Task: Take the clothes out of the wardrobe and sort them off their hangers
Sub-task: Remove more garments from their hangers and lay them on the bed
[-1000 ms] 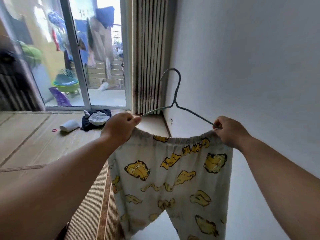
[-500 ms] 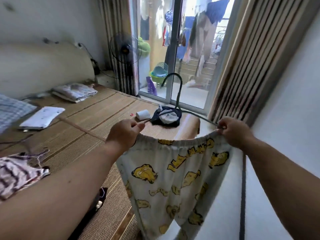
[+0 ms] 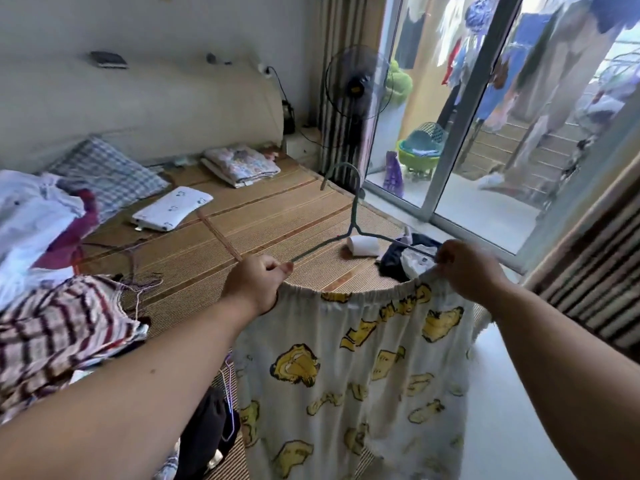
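White shorts with yellow cartoon prints (image 3: 353,368) hang from a thin green wire hanger (image 3: 351,220) over the near edge of the bed. My left hand (image 3: 256,282) pinches the hanger's left end together with the waistband. My right hand (image 3: 467,268) grips the right end and the waistband there. The hook stands upright between my hands. A striped garment (image 3: 59,337) and a heap of white and purple clothes (image 3: 38,223) lie on the bed at the left.
The bed (image 3: 270,216) has a bamboo mat with pillows, a folded blanket (image 3: 240,164), a white roll (image 3: 363,245) and a dark bundle (image 3: 405,259). Loose hangers (image 3: 228,410) lie near the bed edge. A standing fan (image 3: 358,84) and a glass balcony door (image 3: 460,109) are behind.
The view has swung left from the wall and door to the bed. Both hands keep their hold on the hanger and shorts, now held over the bed's edge.
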Available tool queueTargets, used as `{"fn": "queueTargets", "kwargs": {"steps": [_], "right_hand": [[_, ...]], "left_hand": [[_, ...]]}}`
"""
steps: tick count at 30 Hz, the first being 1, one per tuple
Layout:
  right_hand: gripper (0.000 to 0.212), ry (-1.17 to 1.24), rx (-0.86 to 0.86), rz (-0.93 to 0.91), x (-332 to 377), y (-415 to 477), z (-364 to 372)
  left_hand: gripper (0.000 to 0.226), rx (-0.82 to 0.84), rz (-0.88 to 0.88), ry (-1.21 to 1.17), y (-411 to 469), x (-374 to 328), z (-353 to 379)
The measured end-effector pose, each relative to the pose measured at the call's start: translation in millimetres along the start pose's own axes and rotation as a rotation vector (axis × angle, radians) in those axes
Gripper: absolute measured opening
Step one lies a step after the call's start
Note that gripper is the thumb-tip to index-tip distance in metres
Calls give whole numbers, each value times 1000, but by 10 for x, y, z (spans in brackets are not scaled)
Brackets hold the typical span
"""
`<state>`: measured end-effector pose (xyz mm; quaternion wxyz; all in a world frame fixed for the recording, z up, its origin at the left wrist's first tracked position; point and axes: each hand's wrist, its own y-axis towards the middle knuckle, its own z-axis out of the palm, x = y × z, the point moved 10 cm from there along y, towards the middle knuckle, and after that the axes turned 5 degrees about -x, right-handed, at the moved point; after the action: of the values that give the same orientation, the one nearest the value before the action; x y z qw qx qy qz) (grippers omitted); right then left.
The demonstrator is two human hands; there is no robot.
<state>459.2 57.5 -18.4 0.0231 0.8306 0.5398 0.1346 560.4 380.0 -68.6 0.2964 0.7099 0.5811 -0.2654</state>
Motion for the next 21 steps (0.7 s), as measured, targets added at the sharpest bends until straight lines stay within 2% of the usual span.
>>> {"fn": "queueTargets", "kwargs": {"steps": [5,10,12,16,21], "right_hand": [[15,92,63,8,-11,731,387],[16,55,137,-74,45,1511,1000],[18,22,191,-151,105,1852,1374],[17,153,346,-210,195,2399,2239],[22,184,529,-276,157,2788,3423]], "left_hand": [[37,33,-77,16,601,197,346],[33,20,-185,36,1117,479,681],[29,11,-237,85,1336,619,849],[18,-10,-352,216,1710,930,1208],[19,24,-522,332,2006,1481,1797]]}}
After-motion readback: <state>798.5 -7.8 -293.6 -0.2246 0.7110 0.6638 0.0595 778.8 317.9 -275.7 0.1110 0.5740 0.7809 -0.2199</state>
